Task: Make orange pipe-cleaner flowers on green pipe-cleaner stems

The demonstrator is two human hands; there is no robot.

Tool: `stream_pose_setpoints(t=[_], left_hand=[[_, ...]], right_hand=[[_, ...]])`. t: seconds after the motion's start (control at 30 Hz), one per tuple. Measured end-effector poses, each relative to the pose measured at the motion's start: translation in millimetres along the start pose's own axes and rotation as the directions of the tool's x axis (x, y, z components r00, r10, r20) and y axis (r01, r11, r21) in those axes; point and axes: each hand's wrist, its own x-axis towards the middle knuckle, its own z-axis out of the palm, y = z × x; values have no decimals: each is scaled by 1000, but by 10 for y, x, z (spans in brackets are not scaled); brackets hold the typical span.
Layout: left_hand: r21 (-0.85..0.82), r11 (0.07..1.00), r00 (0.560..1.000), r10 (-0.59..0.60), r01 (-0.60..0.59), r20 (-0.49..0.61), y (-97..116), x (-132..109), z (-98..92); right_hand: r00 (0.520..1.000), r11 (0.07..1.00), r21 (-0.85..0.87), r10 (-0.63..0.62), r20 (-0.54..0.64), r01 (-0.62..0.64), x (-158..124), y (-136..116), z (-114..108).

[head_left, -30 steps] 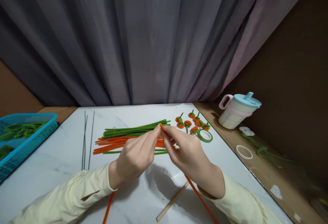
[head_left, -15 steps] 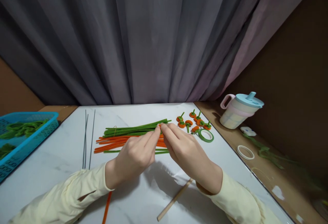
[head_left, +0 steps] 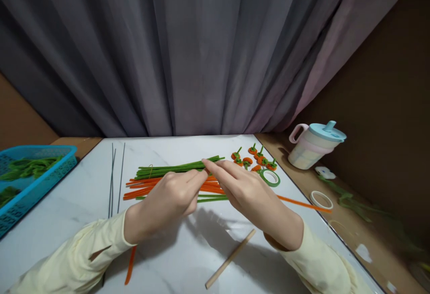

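My left hand [head_left: 169, 193] and my right hand [head_left: 247, 191] meet at the fingertips over the middle of the table, both closed in a pinch. Between them runs an orange pipe cleaner [head_left: 304, 203]; one stretch sticks out to the right past my right hand. Another orange length [head_left: 130, 266] hangs out below my left wrist. The fingers hide what is pinched. Just behind the hands lie a bundle of green pipe cleaners [head_left: 168, 169] and a row of orange pipe cleaners [head_left: 143, 189]. Small orange pumpkin-like pieces with green stems [head_left: 260, 157] sit beyond my right hand.
Green tape [head_left: 278, 178] lies by the small pieces. A wooden stick [head_left: 230, 259] rests in front. Thin dark wires [head_left: 112, 182] lie left, near a blue basket [head_left: 55, 173] with green pieces. A lidded jug [head_left: 311, 146] and a white ring [head_left: 321, 200] are at right.
My right fingers have slid forward over the left fingertips, and my left hand has drawn slightly left. An orange pipe cleaner end now shows to the right; the orange length below my left wrist has shifted left.
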Motion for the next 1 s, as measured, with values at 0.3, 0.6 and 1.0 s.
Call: stream_pose_setpoints(t=[0.3,0.6,1.0], left_hand=[[-131,990,989,-26,46,144,-22,17,-77],[-195,976,940,-21,93,340,-66,3,-112],[-368,911,957,-83,186,278,-120,68,-124]], right_hand=[[996,987,156,18,90,-32,-7,37,-41],[972,995,86,-67,224,49,-42,98,-63],[980,994,112,-14,200,-9,-53,146,-28]])
